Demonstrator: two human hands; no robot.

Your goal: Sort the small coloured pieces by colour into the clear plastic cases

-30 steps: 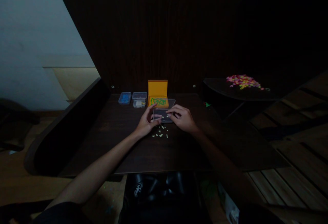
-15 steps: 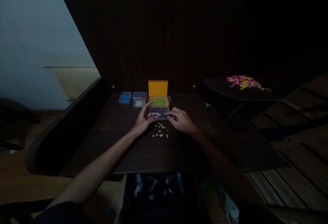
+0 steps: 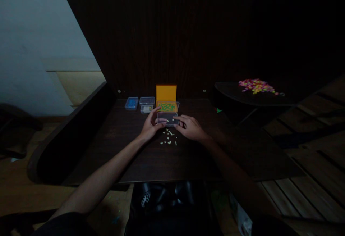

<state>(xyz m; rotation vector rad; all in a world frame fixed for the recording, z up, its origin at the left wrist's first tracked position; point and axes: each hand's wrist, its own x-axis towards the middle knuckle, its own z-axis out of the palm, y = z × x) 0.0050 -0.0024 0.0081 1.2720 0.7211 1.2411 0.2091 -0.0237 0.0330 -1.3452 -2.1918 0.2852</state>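
Observation:
A small clear plastic box (image 3: 168, 118) lies on the dark wooden table (image 3: 129, 157) in front of me. My left hand (image 3: 150, 126) grips its left end with curled fingers. My right hand (image 3: 191, 127) pinches its right end. Several small pale pieces (image 3: 169, 138) lie scattered on the table just below the box, between my hands. Behind the box stands an open orange case (image 3: 166, 99) filled with green pieces.
Three small clear boxes sit at the back left: one with blue pieces (image 3: 131, 103) and two others (image 3: 146, 104). A pile of pink and yellow pieces (image 3: 255, 85) lies on a dark side surface at right. A dark panel rises behind the table.
The clear box was tilted up on edge between my hands; it has come down flat on the table a little farther from me. Both hands stayed on it.

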